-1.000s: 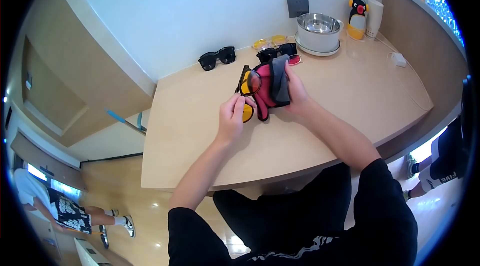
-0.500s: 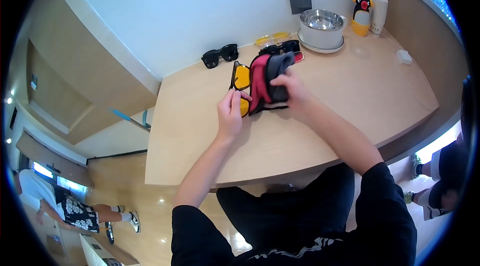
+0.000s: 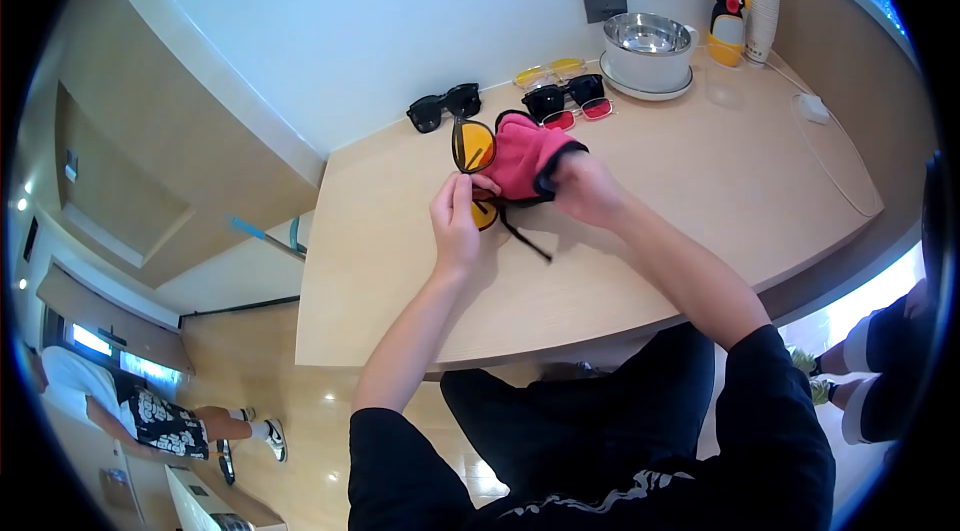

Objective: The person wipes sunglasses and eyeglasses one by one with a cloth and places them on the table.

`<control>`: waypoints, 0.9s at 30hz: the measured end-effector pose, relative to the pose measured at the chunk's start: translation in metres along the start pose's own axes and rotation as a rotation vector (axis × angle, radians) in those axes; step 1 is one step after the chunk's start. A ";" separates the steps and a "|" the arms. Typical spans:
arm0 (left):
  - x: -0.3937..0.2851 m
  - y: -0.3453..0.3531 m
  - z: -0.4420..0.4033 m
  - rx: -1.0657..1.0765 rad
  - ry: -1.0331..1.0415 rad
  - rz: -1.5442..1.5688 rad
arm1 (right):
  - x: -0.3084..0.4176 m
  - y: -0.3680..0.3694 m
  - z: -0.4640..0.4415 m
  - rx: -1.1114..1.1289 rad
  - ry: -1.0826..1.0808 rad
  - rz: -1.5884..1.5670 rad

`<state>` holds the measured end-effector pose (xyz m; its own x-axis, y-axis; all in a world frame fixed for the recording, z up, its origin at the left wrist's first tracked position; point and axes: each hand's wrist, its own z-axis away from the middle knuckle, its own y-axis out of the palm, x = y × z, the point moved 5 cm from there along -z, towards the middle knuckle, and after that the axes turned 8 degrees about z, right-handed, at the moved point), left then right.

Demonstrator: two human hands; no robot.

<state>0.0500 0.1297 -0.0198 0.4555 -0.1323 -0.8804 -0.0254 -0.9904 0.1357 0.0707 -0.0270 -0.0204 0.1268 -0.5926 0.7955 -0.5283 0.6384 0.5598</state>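
My left hand (image 3: 457,221) grips a pair of yellow-lensed glasses (image 3: 473,145) with a dark frame, pinching it at the middle near the bridge. One dark temple arm sticks out toward the table's front. Against the lenses lies a soft pink cloth piece (image 3: 522,159) with black edging, perhaps a pouch. My right hand (image 3: 590,193) holds this cloth at its black-edged end. The fingers of that hand are mostly hidden in the fabric.
Behind my hands lie black sunglasses (image 3: 444,108), a second dark pair (image 3: 564,97), red-lensed glasses (image 3: 578,115) and yellow-tinted glasses (image 3: 550,72). A steel-lined bowl (image 3: 648,59), penguin figure (image 3: 727,23), paper cups (image 3: 762,23) and charger (image 3: 813,109) stand farther right. People are nearby.
The cloth piece has been turned, so its pink side shows instead of dark grey, and my right hand has shifted to its edge. The glasses have tilted, and a temple arm now points forward.
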 end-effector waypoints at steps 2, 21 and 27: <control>-0.001 -0.001 0.000 0.003 -0.009 0.036 | 0.007 0.000 0.009 -0.022 -0.027 0.399; -0.001 -0.001 0.004 -0.039 -0.112 0.076 | 0.031 0.026 0.009 -0.096 -0.359 1.322; -0.006 0.003 0.005 -0.068 -0.139 0.153 | 0.033 0.023 0.008 -0.105 -0.403 1.669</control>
<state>0.0427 0.1271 -0.0169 0.3234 -0.2898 -0.9008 -0.0221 -0.9540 0.2990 0.0564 -0.0363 0.0170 -0.6713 0.6285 0.3929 0.1958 0.6617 -0.7238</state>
